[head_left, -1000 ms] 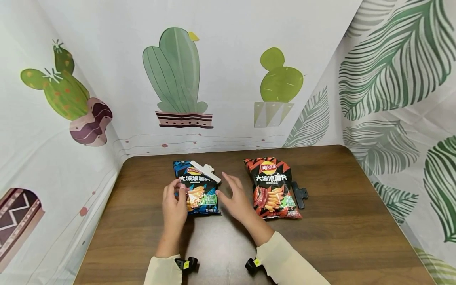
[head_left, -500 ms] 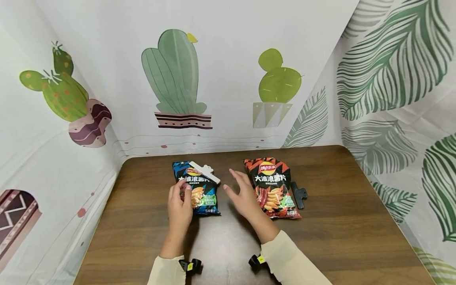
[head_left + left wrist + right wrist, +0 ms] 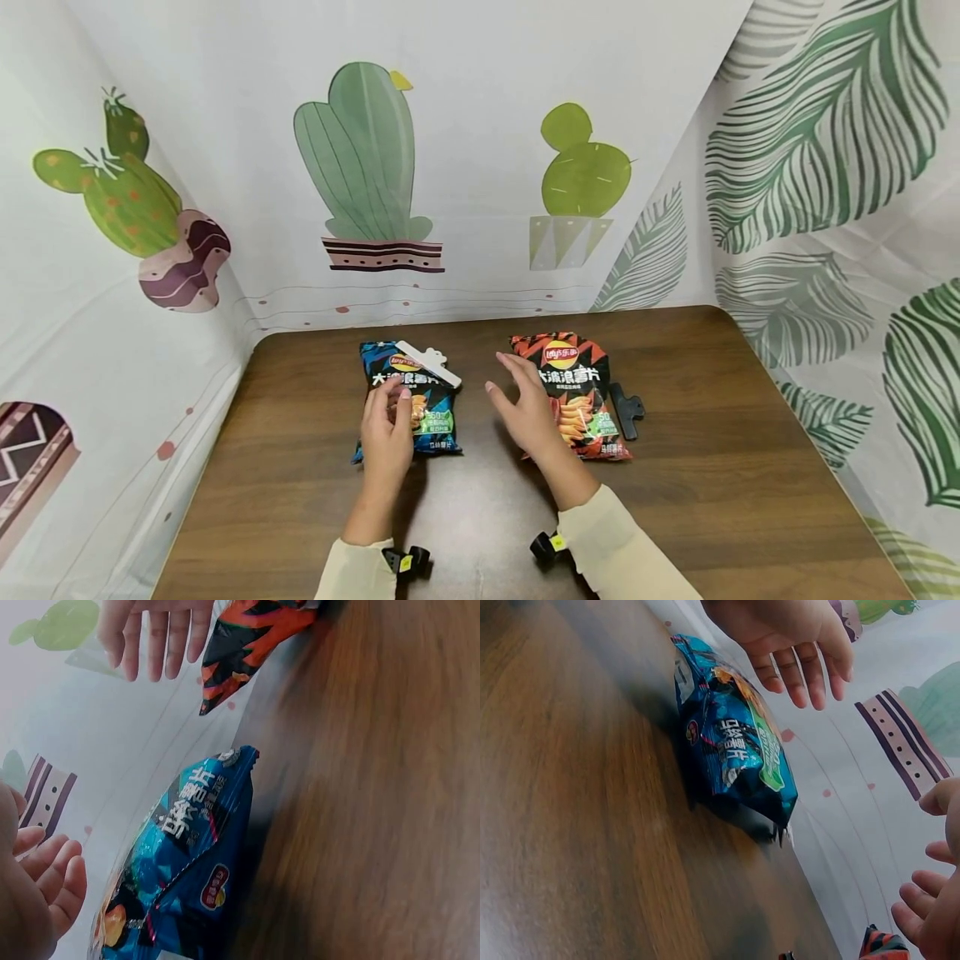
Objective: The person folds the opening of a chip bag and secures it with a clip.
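A blue chip bag [image 3: 435, 421] lies face up on the table, with a white bag clip [image 3: 429, 364] slanting across its upper right corner. My left hand [image 3: 387, 429] hovers over the left part of this bag, fingers loosely bent and holding nothing; the right wrist view shows a gap between that hand [image 3: 795, 637] and the blue bag [image 3: 731, 742]. To the right lies a red chip bag [image 3: 581, 392]. My right hand [image 3: 528, 412] is raised at its left side, fingers extended, overlapping it in the head view. A black bag clip [image 3: 626, 411] sits along the red bag's right edge.
Both bags rest on a brown wooden table [image 3: 720, 483] with rounded far corners. Behind it hangs a white cloth backdrop [image 3: 480, 167] printed with cacti and leaves. A black wrist camera [image 3: 408, 562] is strapped at my left sleeve, another at my right.
Both hands have drifted right: my left from the blue bag's left edge to over it, my right from the blue bag's side to the red bag's left edge. Bags and clips stay put.
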